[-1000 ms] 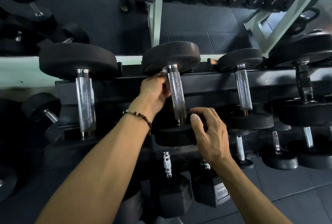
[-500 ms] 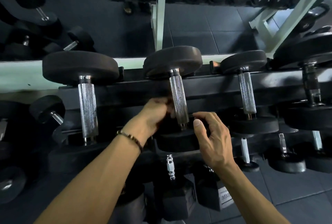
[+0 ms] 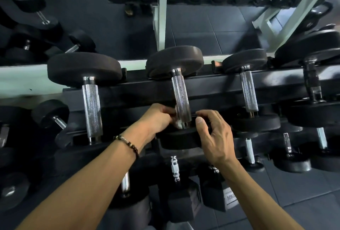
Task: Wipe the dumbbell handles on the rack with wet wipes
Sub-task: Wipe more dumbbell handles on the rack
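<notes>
On the top shelf of a black dumbbell rack (image 3: 211, 89), seen from the head camera looking down, several dumbbells lie side by side with their metal handles pointing toward the viewer. The middle dumbbell (image 3: 174, 62) has a round black weight at the far edge of the shelf and another at the near edge, joined by a knurled silver handle (image 3: 181, 100). The left hand (image 3: 158, 117) is at the near end of that handle, its fingers curled round a white wet wipe (image 3: 179, 124) pressed against the metal just above the near weight. A beaded bracelet (image 3: 128, 144) circles the left wrist. The right hand (image 3: 213, 134) is just to the right of the same handle end, fingers bent in a loose grip over the rim of the near weight; whether they actually clasp it cannot be told. A thicker silver handle (image 3: 92, 108) lies to the left, a slimmer one (image 3: 248, 91) to the right. Lower shelves hold smaller dumbbells. A mirror (image 3: 202, 17) behind the rack reflects more weights.
</notes>
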Demonstrator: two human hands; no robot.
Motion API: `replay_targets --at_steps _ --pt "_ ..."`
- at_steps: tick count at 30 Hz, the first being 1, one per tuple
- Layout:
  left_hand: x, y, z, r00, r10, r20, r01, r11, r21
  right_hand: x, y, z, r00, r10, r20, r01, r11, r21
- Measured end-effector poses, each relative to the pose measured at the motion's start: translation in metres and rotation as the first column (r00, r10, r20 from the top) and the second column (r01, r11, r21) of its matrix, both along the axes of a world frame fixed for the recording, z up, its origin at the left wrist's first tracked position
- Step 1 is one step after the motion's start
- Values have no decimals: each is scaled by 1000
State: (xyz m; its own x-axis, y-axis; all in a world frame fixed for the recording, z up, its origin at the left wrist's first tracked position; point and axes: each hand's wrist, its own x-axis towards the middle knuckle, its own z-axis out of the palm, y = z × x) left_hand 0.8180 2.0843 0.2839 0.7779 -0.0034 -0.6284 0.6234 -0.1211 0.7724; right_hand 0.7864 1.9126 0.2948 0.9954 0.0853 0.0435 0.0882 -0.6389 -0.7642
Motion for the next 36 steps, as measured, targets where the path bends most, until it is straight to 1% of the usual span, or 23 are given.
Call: replay_targets --at_steps 3,4,8,9,11,13,14,15,16,17,19,20,21,22,24,25,26,27,29,30,31,33,36 --pt "8 -9 8 960 279 -8 -277 950 -141 -2 -1 1 1000 -6 -1 6 1000 1" --pt "8 -9 10 963 269 0 -265 951 -158 -2 0 2 1000 -7 0 7 1000 1" --pt "-1 -5 7 996 -89 -25 88 996 -26 -2 2 1 1000 -9 5 10 1000 -16" --pt "0 -5 7 993 -111 -29 111 994 19 -2 2 1 1000 -11 8 12 1000 -18" --pt "6 -6 10 1000 4 -12 -3 1000 28 -2 2 1 1000 -15 14 15 1000 -18" --pt "19 -7 18 958 284 -48 -288 947 -142 -2 1 1 1000 -18 12 18 1000 -6" --pt "26 -5 19 926 371 -71 -378 903 -204 -1 0 1 1000 -18 7 18 1000 -2" --pt "30 -2 16 923 378 -67 -383 896 -225 0 0 1 1000 -18 0 18 1000 -2" --pt "29 0 13 953 301 -38 -303 936 -179 0 0 1 1000 -18 -6 18 1000 -3" --pt "23 1 9 986 163 -14 -164 983 -83 0 1 0 1000 -21 -6 21 1000 -5" --pt "7 0 3 996 -80 -38 83 994 71 -1 0 0 1000 -24 9 24 1000 -12" --pt "4 0 -1 993 -104 -48 107 992 71 -1 0 0 1000 -23 16 23 1000 -15" --pt "4 -2 -1 997 -65 -41 67 997 29 -1 0 -1 1000 -22 18 22 1000 -18" --pt "9 -3 2 998 45 -33 -46 998 -32 -1 0 -1 1000 -19 18 19 1000 -21" --pt "31 -5 8 946 321 -51 -326 932 -157 0 -1 0 1000 -17 18 17 1000 -16" --pt "42 -5 9 907 415 -76 -421 882 -211 0 -1 0 1000 -17 16 17 1000 -11" --pt "47 -6 10 892 445 -86 -452 859 -242 1 -1 0 1000 -18 13 19 1000 -9" --pt "45 -6 9 910 406 -83 -414 882 -226 1 -1 0 1000 -19 11 19 1000 -9" --pt "24 -5 7 976 200 -90 -212 966 -146 1 -2 -1 1000 -19 19 19 1000 -15" --pt "13 -5 9 989 95 -113 -111 982 -151 0 -2 -1 999 -17 29 17 1000 -19" --pt "8 -5 10 990 48 -131 -72 981 -183 0 -2 -1 999 -14 36 15 1000 -24" --pt "15 1 10 987 111 -117 -138 958 -250 -1 -1 -1 999 -12 31 13 999 -30" --pt "43 5 14 946 309 -101 -324 863 -387 0 -2 0 1000 -11 21 11 1000 -23"
